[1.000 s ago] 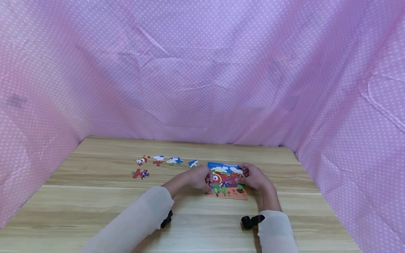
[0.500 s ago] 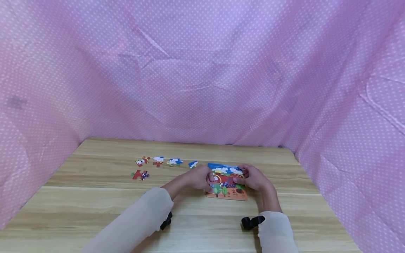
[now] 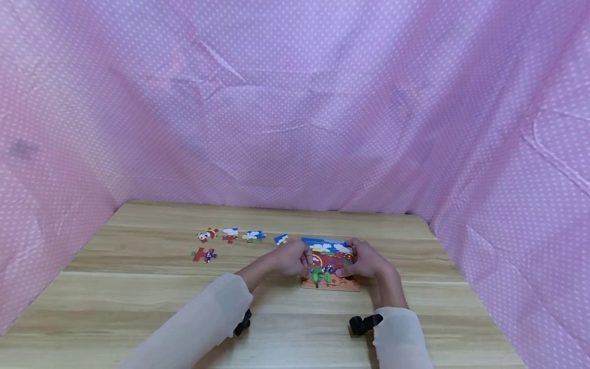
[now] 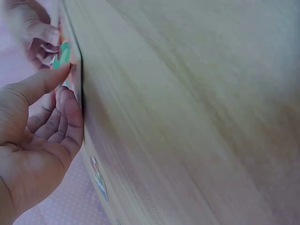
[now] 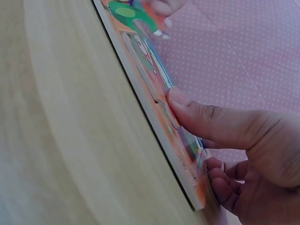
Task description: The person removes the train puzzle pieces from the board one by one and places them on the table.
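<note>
A colourful jigsaw puzzle board [image 3: 329, 287], with blue sky above and orange ground below, lies flat on the table between both hands. The left hand [image 3: 291, 259] is at its left edge, thumb and fingertips pinching a green puzzle piece [image 5: 133, 18] over the near left part. The right hand [image 3: 367, 260] holds the right side: its thumb [image 5: 187, 110] presses on the picture surface, while the other fingers curl at the edge. Near that thumb, one flat piece [image 5: 139, 58] sits slightly proud of the board. The palms hide parts of both side edges.
Several loose puzzle pieces lie left of the board: a white-eyed one [image 3: 207, 234], a red-and-purple one [image 3: 204, 254], a cloud one [image 3: 254, 236] and a blue corner one [image 3: 281, 239]. Pink dotted cloth [image 3: 295, 128] hangs around the wooden table [image 3: 295, 333].
The right thumb has slid left and toward the near side across the board, with the right hand shifting slightly. The left hand stays almost in place.
</note>
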Tool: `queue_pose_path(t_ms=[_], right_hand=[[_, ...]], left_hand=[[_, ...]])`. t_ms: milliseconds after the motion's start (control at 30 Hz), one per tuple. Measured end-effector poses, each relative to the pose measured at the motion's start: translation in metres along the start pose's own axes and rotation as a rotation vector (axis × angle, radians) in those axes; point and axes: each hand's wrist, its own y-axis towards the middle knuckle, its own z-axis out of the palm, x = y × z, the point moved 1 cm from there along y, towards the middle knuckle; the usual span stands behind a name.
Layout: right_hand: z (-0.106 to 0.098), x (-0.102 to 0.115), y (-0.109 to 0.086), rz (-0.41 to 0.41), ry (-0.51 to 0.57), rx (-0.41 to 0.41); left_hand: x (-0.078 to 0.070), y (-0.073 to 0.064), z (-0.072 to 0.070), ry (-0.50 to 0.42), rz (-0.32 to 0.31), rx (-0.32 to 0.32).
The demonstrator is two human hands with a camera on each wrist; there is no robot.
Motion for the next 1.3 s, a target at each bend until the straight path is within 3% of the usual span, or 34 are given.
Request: queue_pose_path(t_ms=[133, 300, 533, 867, 1100, 1300], right_hand=[[0.0, 0.0, 0.0, 0.0, -0.003, -0.003], [0.001, -0.001, 0.001, 0.017, 0.002, -0.006], [0.0, 0.0, 0.0, 0.031, -0.007, -0.004], [0.001, 0.003, 0.001, 0.038, -0.019, 0.008], [0.002, 0.003, 0.001, 0.041, -0.01, 0.008], [0.002, 0.003, 0.001, 0.028, -0.024, 0.002]], left_hand=[[0.005, -0.002, -0.006, -0.091, 0.018, 0.005], [0.013, -0.013, -0.024, -0.168, 0.009, -0.007], [0.039, -0.04, -0.058, -0.175, -0.059, -0.061], [0.083, -0.087, -0.1, -0.155, -0.096, -0.129], [0.102, -0.108, -0.115, -0.159, -0.159, -0.131], [0.111, -0.114, -0.121, -0.12, -0.205, -0.165]])
